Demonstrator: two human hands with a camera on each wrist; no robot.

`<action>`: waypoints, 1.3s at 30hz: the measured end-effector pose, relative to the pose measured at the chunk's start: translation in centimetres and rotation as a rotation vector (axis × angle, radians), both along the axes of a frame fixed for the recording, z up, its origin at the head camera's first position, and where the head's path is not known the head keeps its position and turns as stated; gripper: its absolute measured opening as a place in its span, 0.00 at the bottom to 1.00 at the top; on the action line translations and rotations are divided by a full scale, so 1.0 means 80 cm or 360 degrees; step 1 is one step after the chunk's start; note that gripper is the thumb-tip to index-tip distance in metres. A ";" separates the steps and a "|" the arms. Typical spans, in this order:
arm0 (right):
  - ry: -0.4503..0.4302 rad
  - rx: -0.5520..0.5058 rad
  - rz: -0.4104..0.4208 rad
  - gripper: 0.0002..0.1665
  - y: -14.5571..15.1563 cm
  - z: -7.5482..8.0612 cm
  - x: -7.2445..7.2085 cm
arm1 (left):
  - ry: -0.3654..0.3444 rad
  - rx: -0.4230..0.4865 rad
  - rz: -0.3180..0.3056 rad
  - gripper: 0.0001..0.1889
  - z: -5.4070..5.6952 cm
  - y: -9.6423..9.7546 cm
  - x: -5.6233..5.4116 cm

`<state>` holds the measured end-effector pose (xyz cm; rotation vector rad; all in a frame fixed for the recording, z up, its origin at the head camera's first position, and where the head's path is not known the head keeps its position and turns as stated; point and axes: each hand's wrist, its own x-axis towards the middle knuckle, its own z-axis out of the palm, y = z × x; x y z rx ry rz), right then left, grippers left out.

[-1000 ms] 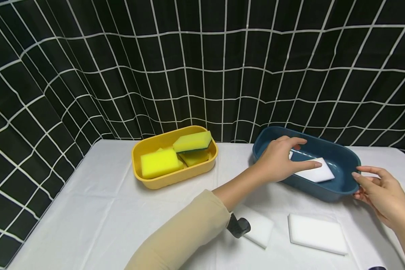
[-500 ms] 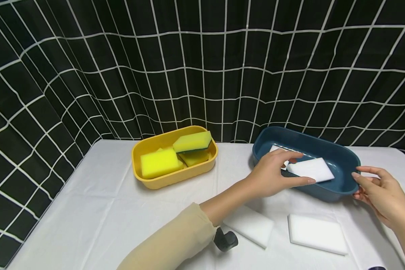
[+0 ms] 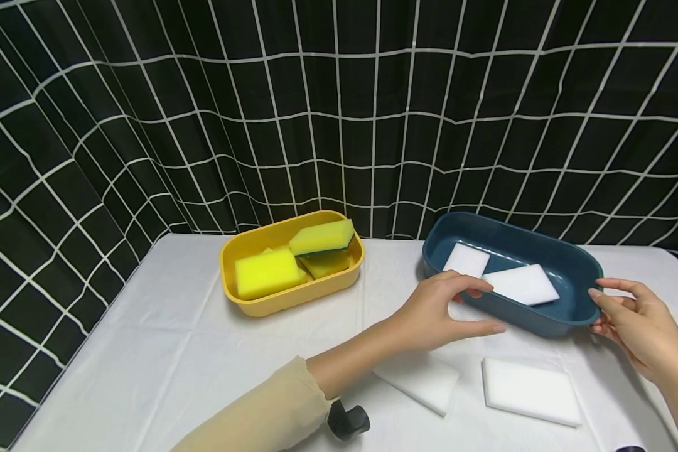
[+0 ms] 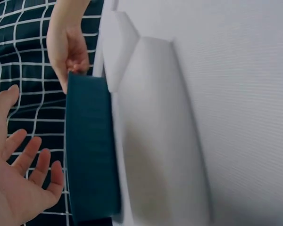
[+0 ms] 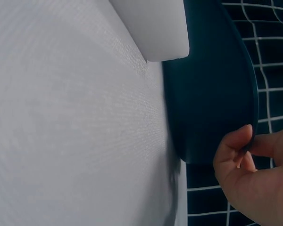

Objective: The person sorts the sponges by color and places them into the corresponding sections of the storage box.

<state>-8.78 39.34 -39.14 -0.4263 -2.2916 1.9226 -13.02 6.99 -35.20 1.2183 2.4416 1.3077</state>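
My right hand (image 3: 641,323) pinches the right rim of a dark blue oval bin (image 3: 576,276); the right wrist view shows the thumb and finger on that rim. Two white sponges, one at the left (image 3: 466,259) and one nearer the middle (image 3: 524,284), lie inside the bin. In front of the bin's near left wall is my left hand (image 3: 432,317), its fingers spread and nothing between them. Below it on the table lies a white sponge (image 3: 424,380), partly hidden by the hand. Another white sponge (image 3: 531,392) lies flat to its right.
A yellow oval bin (image 3: 294,304) at the back left holds several yellow sponges, one with a dark green side. White cloth covers the table (image 3: 164,364). A black curtain with a white grid (image 3: 339,125) hangs behind and along the left.
My left hand has drawn back from over the blue bin, toward me and to the left, uncovering the left sponge inside. My right hand keeps its place on the rim.
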 end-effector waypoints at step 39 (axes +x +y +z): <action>0.0002 -0.0007 -0.0009 0.12 -0.001 -0.001 0.002 | -0.0157 -0.0370 -0.0185 0.35 -0.049 -0.085 0.012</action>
